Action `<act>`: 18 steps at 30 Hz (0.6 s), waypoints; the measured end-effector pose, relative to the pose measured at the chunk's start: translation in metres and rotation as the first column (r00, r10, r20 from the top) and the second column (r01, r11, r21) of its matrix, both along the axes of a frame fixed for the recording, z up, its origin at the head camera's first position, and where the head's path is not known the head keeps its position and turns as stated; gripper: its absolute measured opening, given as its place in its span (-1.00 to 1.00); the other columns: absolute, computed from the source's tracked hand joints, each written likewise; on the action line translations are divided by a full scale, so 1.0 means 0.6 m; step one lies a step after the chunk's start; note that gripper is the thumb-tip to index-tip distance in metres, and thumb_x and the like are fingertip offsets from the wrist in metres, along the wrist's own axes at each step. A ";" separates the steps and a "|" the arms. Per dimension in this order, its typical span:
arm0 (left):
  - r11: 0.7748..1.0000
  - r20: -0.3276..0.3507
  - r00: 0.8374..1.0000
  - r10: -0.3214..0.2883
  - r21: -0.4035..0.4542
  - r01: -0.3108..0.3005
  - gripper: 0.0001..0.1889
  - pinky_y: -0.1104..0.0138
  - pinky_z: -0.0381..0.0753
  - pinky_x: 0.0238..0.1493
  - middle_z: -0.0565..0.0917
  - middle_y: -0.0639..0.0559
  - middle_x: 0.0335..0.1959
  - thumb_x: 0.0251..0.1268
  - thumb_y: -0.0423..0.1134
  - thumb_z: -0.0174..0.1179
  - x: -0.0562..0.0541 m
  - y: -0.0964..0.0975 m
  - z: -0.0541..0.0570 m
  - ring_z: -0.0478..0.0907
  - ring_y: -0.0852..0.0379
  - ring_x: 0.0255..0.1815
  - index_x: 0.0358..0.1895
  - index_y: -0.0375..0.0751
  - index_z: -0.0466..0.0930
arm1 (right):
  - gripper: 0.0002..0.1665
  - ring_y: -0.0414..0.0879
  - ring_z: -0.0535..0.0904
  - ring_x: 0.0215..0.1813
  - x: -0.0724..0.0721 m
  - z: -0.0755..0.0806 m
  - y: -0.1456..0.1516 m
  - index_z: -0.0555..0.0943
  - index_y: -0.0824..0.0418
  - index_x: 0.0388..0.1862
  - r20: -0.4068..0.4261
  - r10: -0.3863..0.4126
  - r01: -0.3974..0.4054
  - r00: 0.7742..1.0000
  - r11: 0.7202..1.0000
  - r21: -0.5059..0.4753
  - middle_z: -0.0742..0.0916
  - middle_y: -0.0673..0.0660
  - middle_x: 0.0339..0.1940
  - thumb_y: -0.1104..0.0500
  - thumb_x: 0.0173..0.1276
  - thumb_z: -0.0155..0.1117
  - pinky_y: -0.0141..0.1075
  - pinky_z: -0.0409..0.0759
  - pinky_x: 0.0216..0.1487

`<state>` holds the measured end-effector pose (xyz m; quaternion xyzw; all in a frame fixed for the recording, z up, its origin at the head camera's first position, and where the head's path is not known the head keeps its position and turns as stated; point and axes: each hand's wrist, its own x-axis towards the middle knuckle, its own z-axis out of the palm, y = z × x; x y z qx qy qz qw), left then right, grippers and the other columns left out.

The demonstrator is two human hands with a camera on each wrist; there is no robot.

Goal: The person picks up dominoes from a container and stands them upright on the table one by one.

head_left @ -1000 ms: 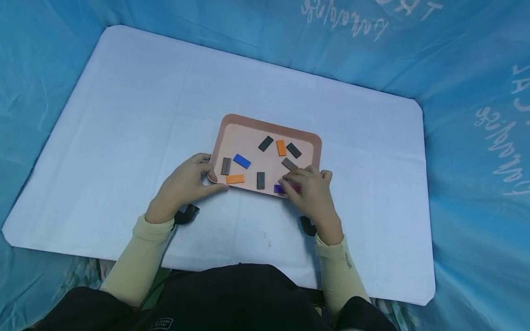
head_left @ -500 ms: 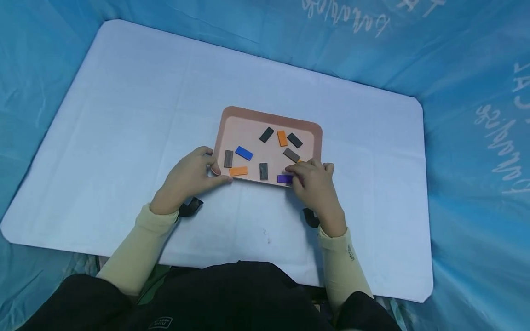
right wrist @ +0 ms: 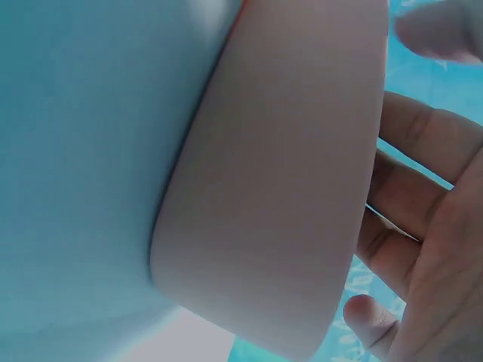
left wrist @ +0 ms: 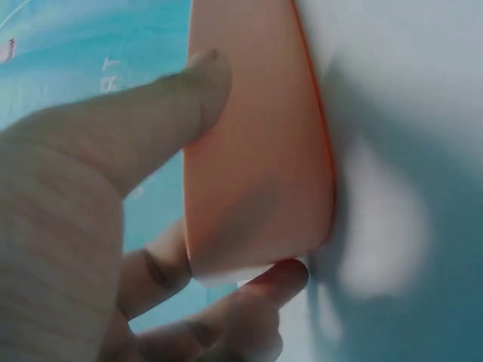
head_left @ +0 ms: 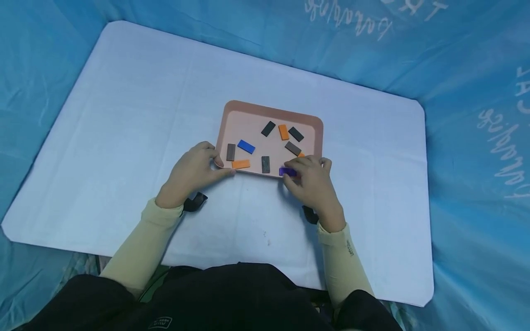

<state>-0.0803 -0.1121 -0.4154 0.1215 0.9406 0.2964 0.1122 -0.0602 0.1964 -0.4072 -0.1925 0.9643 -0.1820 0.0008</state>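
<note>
A shallow pink tray (head_left: 271,110) holds several small flat domino-like blocks. My left hand (head_left: 194,169) grips its near-left corner. In the left wrist view the thumb (left wrist: 204,87) presses the outer wall and fingers bend round the corner. My right hand (head_left: 312,184) reaches over the near-right corner, with thumb and index finger on either side of a purple block (head_left: 287,171). In the right wrist view, fingers (right wrist: 430,139) pass over the tray's rim. The hand partly hides an orange block (head_left: 301,155) beside a grey-brown block (head_left: 292,148).
Also in the tray are a blue block (head_left: 246,146), an orange block (head_left: 241,164) and several dark ones, including one (head_left: 265,164) near the front wall. The tray lies on a white-covered table (head_left: 145,92). Blue sheeting (head_left: 468,193) with white lettering surrounds the table.
The tray has slid a little farther from the body, and both hands have moved with it. My right thumb has shifted to the near side of the purple block.
</note>
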 end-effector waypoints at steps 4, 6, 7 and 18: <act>1.000 -0.025 1.000 -0.005 -0.023 0.004 -0.57 0.13 0.62 -0.28 0.63 -0.14 -0.05 0.12 0.14 0.47 -0.002 0.000 0.005 0.53 -0.01 -0.32 -0.32 -0.20 0.69 | -0.59 0.03 0.60 0.13 -0.003 0.005 -0.001 0.75 0.13 0.04 -0.001 0.009 -0.009 1.000 1.000 0.020 0.77 0.06 0.03 -0.04 0.35 0.26 0.20 0.20 0.11; 0.999 -0.043 0.999 -0.019 -0.036 0.018 -0.58 0.12 0.63 -0.29 0.62 -0.15 -0.01 0.15 0.13 0.45 0.001 -0.002 0.007 0.56 -0.02 -0.31 -0.26 -0.18 0.68 | -0.57 0.02 0.61 0.14 -0.003 0.007 -0.001 0.75 0.13 0.06 0.008 0.019 -0.019 1.000 0.999 0.029 0.76 0.07 0.05 -0.06 0.33 0.32 0.19 0.21 0.12; 0.999 -0.051 0.998 -0.025 -0.037 0.023 -0.58 0.10 0.64 -0.28 0.61 -0.19 0.05 0.16 0.12 0.44 0.003 -0.003 0.007 0.58 -0.05 -0.29 -0.21 -0.18 0.68 | -0.56 0.02 0.61 0.13 -0.003 0.008 -0.002 0.75 0.13 0.06 0.015 0.024 -0.024 1.000 0.999 0.032 0.76 0.08 0.06 -0.09 0.32 0.35 0.20 0.21 0.12; 0.977 -0.045 0.999 -0.010 0.213 0.019 -0.36 -0.13 0.48 0.33 0.06 -0.12 0.63 0.14 -0.12 0.52 0.008 -0.025 -0.001 0.44 -0.26 0.37 0.32 0.00 0.53 | -0.46 -0.03 0.65 0.06 -0.007 0.008 -0.005 0.76 0.14 0.04 0.023 0.024 -0.025 0.999 0.999 0.021 0.77 0.11 0.03 -0.20 0.27 0.43 0.15 0.20 0.10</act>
